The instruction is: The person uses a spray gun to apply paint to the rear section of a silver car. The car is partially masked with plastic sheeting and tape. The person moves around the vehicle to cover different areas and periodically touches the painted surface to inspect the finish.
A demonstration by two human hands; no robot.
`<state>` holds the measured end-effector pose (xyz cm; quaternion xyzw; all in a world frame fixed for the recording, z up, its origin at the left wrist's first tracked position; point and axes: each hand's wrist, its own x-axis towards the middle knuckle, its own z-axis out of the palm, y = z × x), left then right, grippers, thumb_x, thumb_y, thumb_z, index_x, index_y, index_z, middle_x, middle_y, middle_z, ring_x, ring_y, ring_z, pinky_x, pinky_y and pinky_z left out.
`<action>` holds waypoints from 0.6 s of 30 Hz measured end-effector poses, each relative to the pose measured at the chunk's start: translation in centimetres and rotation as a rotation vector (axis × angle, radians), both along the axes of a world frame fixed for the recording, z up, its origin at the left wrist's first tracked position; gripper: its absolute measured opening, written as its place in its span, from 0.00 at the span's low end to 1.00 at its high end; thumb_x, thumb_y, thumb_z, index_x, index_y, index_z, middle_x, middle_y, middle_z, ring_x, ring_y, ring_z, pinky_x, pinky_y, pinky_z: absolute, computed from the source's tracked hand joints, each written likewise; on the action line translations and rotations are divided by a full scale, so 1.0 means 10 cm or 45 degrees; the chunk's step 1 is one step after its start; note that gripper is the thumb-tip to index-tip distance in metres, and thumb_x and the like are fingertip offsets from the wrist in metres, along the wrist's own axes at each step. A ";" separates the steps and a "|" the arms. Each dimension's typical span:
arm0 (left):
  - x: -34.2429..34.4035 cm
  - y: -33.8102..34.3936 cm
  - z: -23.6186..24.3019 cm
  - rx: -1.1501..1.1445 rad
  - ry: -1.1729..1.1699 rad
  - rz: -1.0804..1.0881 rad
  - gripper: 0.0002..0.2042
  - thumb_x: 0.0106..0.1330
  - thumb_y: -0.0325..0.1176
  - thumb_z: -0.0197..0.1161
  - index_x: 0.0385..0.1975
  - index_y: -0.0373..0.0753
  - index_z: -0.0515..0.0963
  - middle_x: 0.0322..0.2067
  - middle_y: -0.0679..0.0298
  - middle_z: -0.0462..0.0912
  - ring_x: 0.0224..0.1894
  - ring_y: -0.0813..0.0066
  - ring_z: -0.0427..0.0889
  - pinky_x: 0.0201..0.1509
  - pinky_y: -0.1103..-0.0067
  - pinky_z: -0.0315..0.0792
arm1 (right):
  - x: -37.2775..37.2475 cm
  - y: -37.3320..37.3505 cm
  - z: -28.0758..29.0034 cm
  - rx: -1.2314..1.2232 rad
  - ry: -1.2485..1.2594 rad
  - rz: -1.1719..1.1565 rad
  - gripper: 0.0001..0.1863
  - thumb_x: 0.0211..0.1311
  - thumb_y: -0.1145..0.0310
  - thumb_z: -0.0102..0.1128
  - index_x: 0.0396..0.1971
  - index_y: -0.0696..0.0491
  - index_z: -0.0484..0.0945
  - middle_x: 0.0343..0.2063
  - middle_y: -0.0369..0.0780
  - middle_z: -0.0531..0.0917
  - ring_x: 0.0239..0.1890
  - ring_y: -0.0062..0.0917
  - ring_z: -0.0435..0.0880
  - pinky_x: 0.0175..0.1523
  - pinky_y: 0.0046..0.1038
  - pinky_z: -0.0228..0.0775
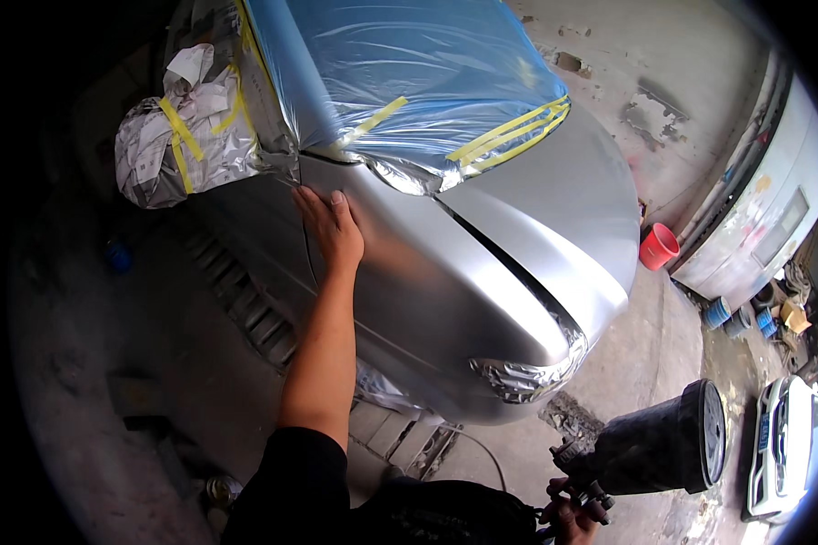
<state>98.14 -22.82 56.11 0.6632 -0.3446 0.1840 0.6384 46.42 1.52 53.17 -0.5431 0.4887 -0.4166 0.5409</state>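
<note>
My left hand [336, 234] lies flat with its fingers stretched on the silver front fender [427, 282] of a car, near the gap to the door. It holds nothing. Low on the right, my right hand [574, 525] grips a spray gun [654, 442] with a large black cup, tilted and apart from the car. Blue plastic film [409, 64] with yellow tape covers the windshield. Paper and yellow tape wrap the side mirror [145, 168]. Crinkled silvery masking covers the headlight [523, 377]. A dark gap runs between the fender and the hood [541, 250].
A red bucket [659, 247] stands beyond the hood, near a stained white panel [759, 222]. Blue cans [717, 313] sit at the right. A white car [782, 445] is at the lower right. A thin hose [491, 454] crosses the floor by slatted grating [254, 304].
</note>
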 end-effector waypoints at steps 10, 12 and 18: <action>-0.90 0.18 -0.35 0.148 -0.224 -0.050 0.39 0.70 0.52 0.39 0.66 0.22 0.39 0.68 0.37 0.34 0.71 0.42 0.33 0.72 0.57 0.33 | 0.12 -0.03 0.11 0.175 0.232 0.024 0.22 0.63 0.61 0.56 0.51 0.60 0.71 0.24 0.38 0.80 0.20 0.18 0.78 0.20 0.17 0.68; -0.54 0.08 -0.21 0.100 -0.233 -0.056 0.38 0.71 0.51 0.40 0.67 0.25 0.39 0.69 0.39 0.34 0.71 0.44 0.34 0.72 0.59 0.34 | -0.07 -0.01 -0.09 0.205 0.444 0.009 0.21 0.63 0.60 0.55 0.51 0.59 0.71 0.23 0.39 0.80 0.19 0.19 0.78 0.18 0.18 0.69; 0.05 0.00 0.31 0.048 -0.356 0.018 0.41 0.68 0.54 0.44 0.66 0.24 0.41 0.68 0.38 0.36 0.71 0.42 0.35 0.71 0.57 0.35 | 0.11 -0.03 0.10 0.123 0.242 0.055 0.23 0.64 0.59 0.55 0.51 0.61 0.70 0.28 0.41 0.81 0.22 0.20 0.79 0.21 0.18 0.70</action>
